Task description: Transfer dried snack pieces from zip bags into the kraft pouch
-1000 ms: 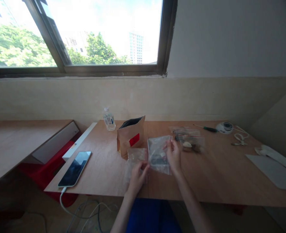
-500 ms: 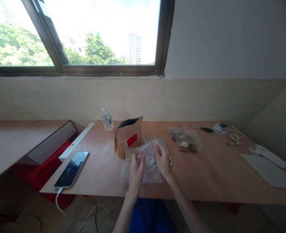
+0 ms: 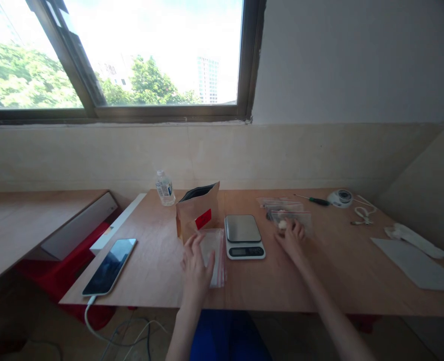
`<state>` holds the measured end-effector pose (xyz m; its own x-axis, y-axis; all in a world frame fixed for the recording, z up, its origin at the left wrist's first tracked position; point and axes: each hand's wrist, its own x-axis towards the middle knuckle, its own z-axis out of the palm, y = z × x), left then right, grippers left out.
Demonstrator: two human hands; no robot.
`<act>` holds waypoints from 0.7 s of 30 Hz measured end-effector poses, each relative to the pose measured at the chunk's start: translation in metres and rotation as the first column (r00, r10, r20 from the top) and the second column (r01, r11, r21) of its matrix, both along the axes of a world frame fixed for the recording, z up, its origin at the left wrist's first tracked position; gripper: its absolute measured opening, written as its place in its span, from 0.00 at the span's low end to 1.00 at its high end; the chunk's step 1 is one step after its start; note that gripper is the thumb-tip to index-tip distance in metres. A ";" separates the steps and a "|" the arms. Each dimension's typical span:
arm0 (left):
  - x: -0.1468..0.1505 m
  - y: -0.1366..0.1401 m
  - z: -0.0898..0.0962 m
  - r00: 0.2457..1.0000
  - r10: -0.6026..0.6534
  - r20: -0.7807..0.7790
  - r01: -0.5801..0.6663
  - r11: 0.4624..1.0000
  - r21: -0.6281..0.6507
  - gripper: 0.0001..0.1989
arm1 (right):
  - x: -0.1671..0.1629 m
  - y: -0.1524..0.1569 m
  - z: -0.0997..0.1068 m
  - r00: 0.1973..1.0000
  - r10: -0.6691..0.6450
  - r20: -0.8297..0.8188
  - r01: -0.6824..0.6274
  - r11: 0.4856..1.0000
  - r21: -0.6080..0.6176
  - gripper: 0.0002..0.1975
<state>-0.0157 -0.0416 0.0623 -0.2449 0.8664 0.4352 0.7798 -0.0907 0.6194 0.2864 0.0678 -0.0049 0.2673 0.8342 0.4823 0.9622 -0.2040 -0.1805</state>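
My left hand [image 3: 196,260] is open, its fingers spread over the left side of a stack of clear zip bags [image 3: 217,258] with red seal lines. The bags lie flat in front of a brown paper pouch [image 3: 187,213] that has a red label and an open top. My right hand [image 3: 293,239] reaches over a filled zip bag [image 3: 305,219], thumb and curled fingers apart. Its fingers cover much of the bag; a pale lump shows inside. Between my hands stands a white digital scale [image 3: 244,230] with a bare metal plate.
More zip bags [image 3: 278,203] lie behind the filled one. Farther right are a green-handled screwdriver [image 3: 319,201], a white dome camera [image 3: 340,198] with its cable, and a white sheet [image 3: 413,263]. On the left are a plugged-in phone [image 3: 111,268] and a plastic bottle [image 3: 165,189].
The clear bags, held up by both hands before, now lie on the table left of the scale, which is uncovered. My right hand has moved right to the filled bag.
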 end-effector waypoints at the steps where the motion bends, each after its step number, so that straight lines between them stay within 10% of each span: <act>1: 0.005 0.000 -0.002 0.996 -0.069 -0.055 0.068 0.997 -0.024 0.19 | 0.000 -0.001 -0.002 1.000 -0.003 0.005 0.003 1.000 0.007 0.28; 10: 0.006 0.029 -0.077 0.971 -0.229 -0.064 0.206 0.946 -0.250 0.23 | 0.007 -0.016 0.022 0.883 0.185 -0.431 -0.051 0.951 0.304 0.19; 16: 0.034 0.009 -0.019 0.784 -0.374 0.495 0.438 0.899 -0.014 0.17 | -0.034 -0.081 0.075 0.440 0.278 -0.854 0.104 0.929 0.355 0.18; 21: 0.065 -0.018 0.021 0.658 -0.434 0.616 0.509 0.859 0.061 0.18 | -0.079 -0.123 0.079 0.252 0.389 -0.886 0.114 0.897 0.426 0.16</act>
<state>0.0495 -0.0593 0.0832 0.0383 0.9690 0.2439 0.1226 -0.2468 0.9613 0.2073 -0.0556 0.0741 0.6255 0.7524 0.2064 0.0456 0.2289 -0.9724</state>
